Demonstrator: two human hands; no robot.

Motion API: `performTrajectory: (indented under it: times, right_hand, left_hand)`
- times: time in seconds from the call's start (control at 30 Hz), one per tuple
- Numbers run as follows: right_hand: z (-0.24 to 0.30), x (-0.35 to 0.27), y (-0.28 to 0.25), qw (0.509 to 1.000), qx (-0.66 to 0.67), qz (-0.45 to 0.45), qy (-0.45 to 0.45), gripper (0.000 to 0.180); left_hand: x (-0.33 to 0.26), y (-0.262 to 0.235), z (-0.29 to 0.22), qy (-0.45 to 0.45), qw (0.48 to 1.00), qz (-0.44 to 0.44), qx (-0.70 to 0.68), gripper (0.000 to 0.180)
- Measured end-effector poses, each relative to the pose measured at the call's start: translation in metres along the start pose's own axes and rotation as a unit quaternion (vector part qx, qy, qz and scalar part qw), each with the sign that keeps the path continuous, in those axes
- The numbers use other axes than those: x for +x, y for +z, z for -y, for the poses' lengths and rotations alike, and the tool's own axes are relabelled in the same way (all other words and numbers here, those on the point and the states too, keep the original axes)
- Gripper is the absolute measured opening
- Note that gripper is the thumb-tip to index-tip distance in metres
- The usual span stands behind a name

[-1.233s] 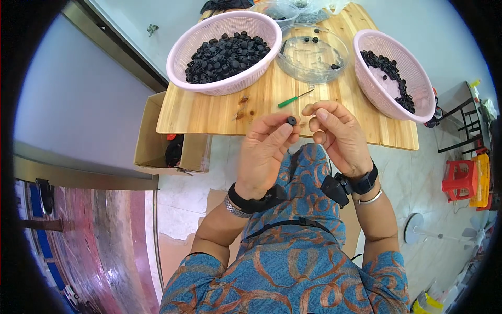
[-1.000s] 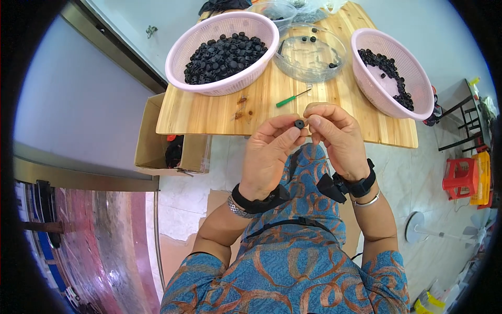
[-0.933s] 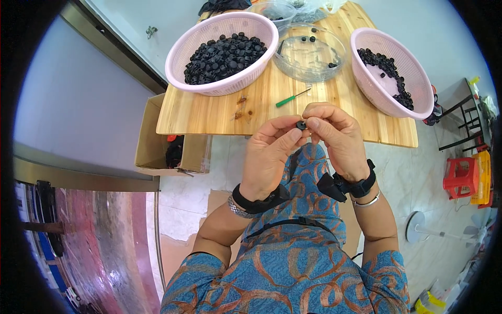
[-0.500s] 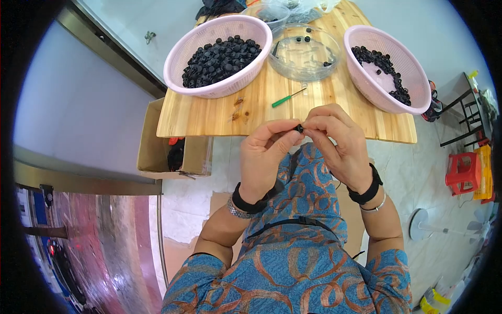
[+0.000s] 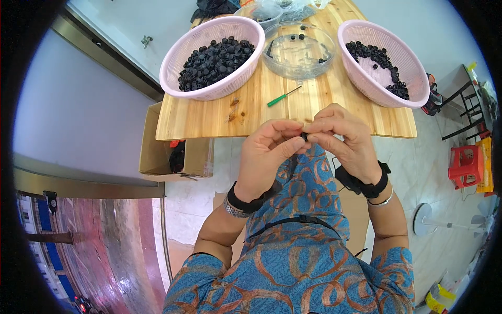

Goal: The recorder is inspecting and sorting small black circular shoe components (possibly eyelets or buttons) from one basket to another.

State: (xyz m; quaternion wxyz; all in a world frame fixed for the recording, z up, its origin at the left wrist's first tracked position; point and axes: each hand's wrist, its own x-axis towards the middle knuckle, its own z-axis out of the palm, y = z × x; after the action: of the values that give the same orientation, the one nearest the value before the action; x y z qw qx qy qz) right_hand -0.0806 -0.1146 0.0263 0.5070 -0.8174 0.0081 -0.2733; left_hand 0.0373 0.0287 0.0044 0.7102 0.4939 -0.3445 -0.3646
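Note:
Just past the table's near edge, a small black piece (image 5: 304, 136) sits between the fingertips of both hands. My left hand (image 5: 265, 153) pinches it from the left with thumb and index finger; my right hand (image 5: 349, 140) grips it from the right. Much of the piece is hidden by the fingers. A pink basket (image 5: 171, 86) at the left holds a heap of small black round caps (image 5: 217, 63). Fewer black parts (image 5: 384, 58) lie in another pink basket (image 5: 361, 78) at the right. A green-handled screwdriver (image 5: 277, 100) rests on the table beyond my hands.
On the wooden table (image 5: 209, 118), a clear round tray (image 5: 298, 73) with a few black pieces stands between the baskets. A cardboard box (image 5: 151, 157) is below the table's left side. Red stool (image 5: 464, 167) and white fan (image 5: 422, 220) stand on the floor at right.
The view has shifted slightly. Both hands stay together on the black piece, which now sits a little lower between the fingertips; the right fingers have shifted their hold.

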Motion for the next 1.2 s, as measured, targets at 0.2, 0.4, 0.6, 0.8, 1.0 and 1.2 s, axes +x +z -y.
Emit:
performTrajectory:
  times: [0.2, 0.4, 0.6, 0.8, 1.0, 1.2]
  right_hand:
    - [-0.014, -0.011, 0.024, 0.976, 0.162, -0.146, 0.009, 0.029]
    - [-0.026, -0.014, 0.023, 0.982, 0.033, -0.173, -0.067, 0.03]
    - [-0.033, -0.022, 0.007, 0.972, 0.001, -0.219, -0.082, 0.024]
    - [-0.038, -0.037, -0.012, 0.96, 0.092, -0.261, -0.041, 0.021]
    - [-0.044, -0.05, -0.031, 0.934, 0.191, -0.297, -0.049, 0.02]
    - [-0.053, -0.063, -0.06, 0.941, 0.215, -0.255, -0.058, 0.022]
  left_hand:
    - [0.006, 0.003, 0.015, -0.099, 0.952, -0.002, -0.29, 0.02]
    - [0.012, 0.015, 0.02, -0.114, 0.952, 0.015, -0.282, 0.022]
    - [0.021, 0.038, 0.014, -0.109, 0.961, 0.005, -0.255, 0.02]
    - [0.036, 0.061, 0.025, -0.11, 0.974, 0.006, -0.2, 0.016]
    - [0.049, 0.088, 0.028, -0.12, 0.976, 0.025, -0.178, 0.015]
    - [0.061, 0.105, 0.019, -0.18, 0.969, 0.076, -0.153, 0.015]
